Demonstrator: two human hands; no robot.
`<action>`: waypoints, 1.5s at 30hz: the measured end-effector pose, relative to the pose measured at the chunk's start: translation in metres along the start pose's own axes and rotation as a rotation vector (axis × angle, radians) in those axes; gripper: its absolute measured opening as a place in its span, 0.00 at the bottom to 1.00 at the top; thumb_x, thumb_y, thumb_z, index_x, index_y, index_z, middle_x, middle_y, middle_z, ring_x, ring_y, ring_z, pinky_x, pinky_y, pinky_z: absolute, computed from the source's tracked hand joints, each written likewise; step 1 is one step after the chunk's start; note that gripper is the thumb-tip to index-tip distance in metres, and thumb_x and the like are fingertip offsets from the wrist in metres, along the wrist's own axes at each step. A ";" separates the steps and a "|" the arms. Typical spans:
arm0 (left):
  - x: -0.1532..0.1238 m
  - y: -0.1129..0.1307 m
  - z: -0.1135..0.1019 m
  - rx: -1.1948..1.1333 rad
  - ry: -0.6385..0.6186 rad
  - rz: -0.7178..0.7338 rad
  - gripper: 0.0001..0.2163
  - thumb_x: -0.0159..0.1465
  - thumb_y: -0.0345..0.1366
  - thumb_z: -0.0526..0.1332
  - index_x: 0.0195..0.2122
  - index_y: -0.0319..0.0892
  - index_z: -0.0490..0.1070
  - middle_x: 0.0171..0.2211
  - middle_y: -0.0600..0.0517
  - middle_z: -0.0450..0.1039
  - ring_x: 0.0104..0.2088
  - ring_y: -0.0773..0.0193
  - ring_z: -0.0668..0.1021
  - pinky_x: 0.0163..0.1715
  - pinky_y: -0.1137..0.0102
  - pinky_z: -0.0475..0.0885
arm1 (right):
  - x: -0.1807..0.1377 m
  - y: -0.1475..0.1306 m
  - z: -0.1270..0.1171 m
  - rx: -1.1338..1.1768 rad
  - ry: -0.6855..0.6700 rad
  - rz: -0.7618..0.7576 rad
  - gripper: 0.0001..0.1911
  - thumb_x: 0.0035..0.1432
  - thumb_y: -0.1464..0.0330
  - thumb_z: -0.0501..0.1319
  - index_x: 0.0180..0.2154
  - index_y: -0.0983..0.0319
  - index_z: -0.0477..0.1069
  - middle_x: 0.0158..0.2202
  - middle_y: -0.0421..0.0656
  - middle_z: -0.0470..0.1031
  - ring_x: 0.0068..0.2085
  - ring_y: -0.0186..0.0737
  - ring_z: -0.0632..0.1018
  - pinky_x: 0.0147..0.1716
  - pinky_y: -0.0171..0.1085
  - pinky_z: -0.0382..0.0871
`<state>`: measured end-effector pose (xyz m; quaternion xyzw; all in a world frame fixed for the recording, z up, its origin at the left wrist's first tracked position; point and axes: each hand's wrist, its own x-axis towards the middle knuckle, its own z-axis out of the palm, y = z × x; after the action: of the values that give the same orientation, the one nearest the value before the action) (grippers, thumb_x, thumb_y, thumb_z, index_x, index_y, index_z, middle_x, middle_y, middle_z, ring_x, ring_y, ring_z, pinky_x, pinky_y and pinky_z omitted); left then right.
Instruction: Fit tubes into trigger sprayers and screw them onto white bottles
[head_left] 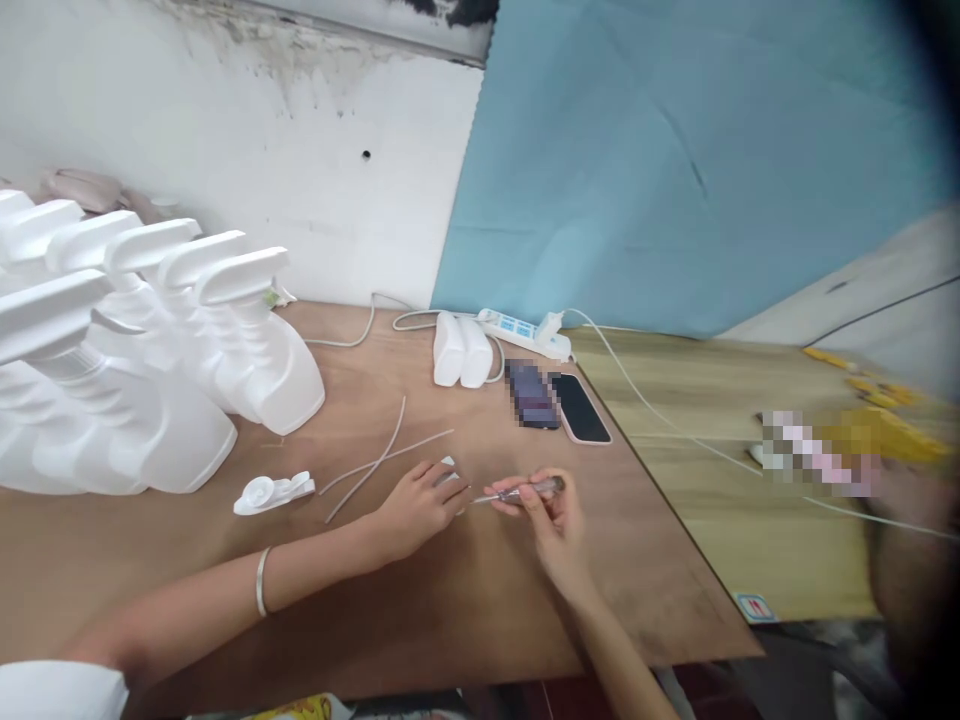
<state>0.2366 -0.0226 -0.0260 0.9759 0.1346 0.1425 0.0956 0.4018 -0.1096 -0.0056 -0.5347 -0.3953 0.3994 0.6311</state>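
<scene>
My right hand (pixel 546 512) pinches a small screwdriver (pixel 525 491) with a clear handle, its thin tip pointing left. My left hand (pixel 420 500) rests on the brown table (pixel 450 620), fingers curled over a small white part (pixel 448 470) that is mostly hidden. The screwdriver tip nearly touches my left fingertips. Two thin grey tubes (pixel 375 462) lie crossed just left of my left hand. A white spray trigger cap (pixel 274 492) lies further left on the table.
A row of white plastic spray bottles (pixel 150 370) fills the left side. Behind stand two small white bottles (pixel 461 350), a power strip (pixel 521 330) with cables, and two phones (pixel 559 400). A lighter table (pixel 720 480) adjoins at right.
</scene>
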 end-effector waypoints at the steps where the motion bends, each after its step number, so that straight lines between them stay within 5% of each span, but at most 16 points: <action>1: 0.004 0.002 0.003 0.016 -0.005 0.027 0.15 0.63 0.26 0.47 0.50 0.38 0.61 0.46 0.43 0.69 0.51 0.51 0.66 0.46 0.58 0.62 | -0.003 0.003 -0.004 -0.001 0.006 0.000 0.11 0.55 0.64 0.57 0.35 0.57 0.53 0.31 0.39 0.76 0.35 0.39 0.78 0.34 0.42 0.75; 7: 0.015 0.002 0.008 0.023 -0.036 0.030 0.16 0.62 0.25 0.49 0.51 0.38 0.61 0.51 0.44 0.64 0.52 0.53 0.66 0.47 0.60 0.63 | -0.015 0.011 -0.020 0.043 0.190 -0.028 0.11 0.54 0.64 0.58 0.34 0.57 0.54 0.29 0.38 0.75 0.31 0.38 0.78 0.30 0.39 0.74; 13: -0.006 -0.005 -0.003 -0.387 0.112 -0.247 0.15 0.60 0.28 0.52 0.49 0.43 0.61 0.49 0.48 0.66 0.48 0.61 0.70 0.45 0.67 0.66 | -0.011 0.006 -0.026 -0.072 0.344 -0.035 0.12 0.52 0.62 0.59 0.33 0.59 0.56 0.21 0.35 0.71 0.21 0.33 0.73 0.21 0.32 0.68; 18: -0.031 0.000 -0.017 -0.651 0.129 -0.462 0.13 0.58 0.31 0.55 0.45 0.44 0.62 0.40 0.52 0.70 0.37 0.64 0.73 0.37 0.71 0.68 | 0.004 0.012 -0.027 -0.569 0.068 0.087 0.13 0.54 0.57 0.55 0.29 0.60 0.60 0.15 0.32 0.60 0.17 0.31 0.65 0.16 0.29 0.57; 21: -0.044 0.003 -0.024 -0.685 0.123 -0.456 0.14 0.58 0.31 0.55 0.46 0.43 0.61 0.41 0.51 0.70 0.37 0.64 0.73 0.37 0.71 0.67 | 0.011 0.019 -0.022 -0.942 -0.052 0.049 0.14 0.56 0.57 0.51 0.31 0.61 0.62 0.17 0.35 0.64 0.20 0.35 0.69 0.20 0.31 0.57; 27: -0.082 0.003 -0.038 -0.672 0.092 -0.439 0.15 0.58 0.28 0.53 0.47 0.43 0.59 0.41 0.50 0.70 0.37 0.65 0.73 0.38 0.71 0.68 | 0.014 0.030 -0.008 -1.639 -0.158 0.000 0.17 0.60 0.61 0.44 0.39 0.63 0.65 0.22 0.46 0.74 0.22 0.45 0.76 0.20 0.34 0.58; 31: -0.116 0.002 -0.045 -0.621 0.132 -0.376 0.19 0.57 0.29 0.56 0.50 0.43 0.58 0.48 0.47 0.66 0.47 0.61 0.71 0.46 0.67 0.67 | 0.015 0.022 0.008 -1.897 -0.158 -0.007 0.18 0.60 0.58 0.44 0.38 0.62 0.65 0.20 0.48 0.73 0.24 0.51 0.77 0.21 0.36 0.61; 35: -0.150 -0.003 -0.052 -0.455 0.428 -0.224 0.20 0.55 0.29 0.59 0.49 0.42 0.59 0.46 0.44 0.67 0.49 0.58 0.68 0.47 0.63 0.67 | 0.022 0.008 0.025 -1.948 -0.168 0.037 0.22 0.59 0.55 0.44 0.38 0.65 0.66 0.21 0.52 0.74 0.26 0.54 0.77 0.22 0.40 0.63; 39: -0.176 -0.021 -0.060 -0.171 0.710 -0.581 0.17 0.56 0.30 0.59 0.46 0.42 0.60 0.43 0.45 0.67 0.46 0.58 0.71 0.46 0.61 0.67 | 0.036 0.003 0.027 -1.823 -0.413 0.129 0.16 0.57 0.59 0.51 0.36 0.65 0.68 0.28 0.53 0.75 0.32 0.54 0.77 0.27 0.40 0.63; 42: -0.187 -0.041 -0.064 -0.139 0.571 -0.826 0.21 0.55 0.38 0.61 0.49 0.42 0.59 0.47 0.45 0.66 0.47 0.56 0.70 0.46 0.60 0.66 | 0.048 0.002 0.022 -1.649 -0.498 0.208 0.09 0.54 0.64 0.54 0.27 0.62 0.67 0.29 0.49 0.75 0.35 0.50 0.77 0.28 0.37 0.63; 45: -0.188 -0.055 -0.066 -0.257 0.393 -0.862 0.21 0.54 0.43 0.61 0.48 0.42 0.63 0.46 0.47 0.69 0.45 0.56 0.72 0.44 0.63 0.68 | 0.055 -0.009 0.026 -1.458 -0.414 0.119 0.09 0.54 0.63 0.53 0.26 0.60 0.63 0.24 0.44 0.73 0.30 0.47 0.76 0.26 0.37 0.63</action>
<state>0.0303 -0.0149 -0.0238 0.7663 0.5230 0.2870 0.2385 0.3989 -0.0501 0.0101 -0.7509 -0.6400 0.1626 0.0082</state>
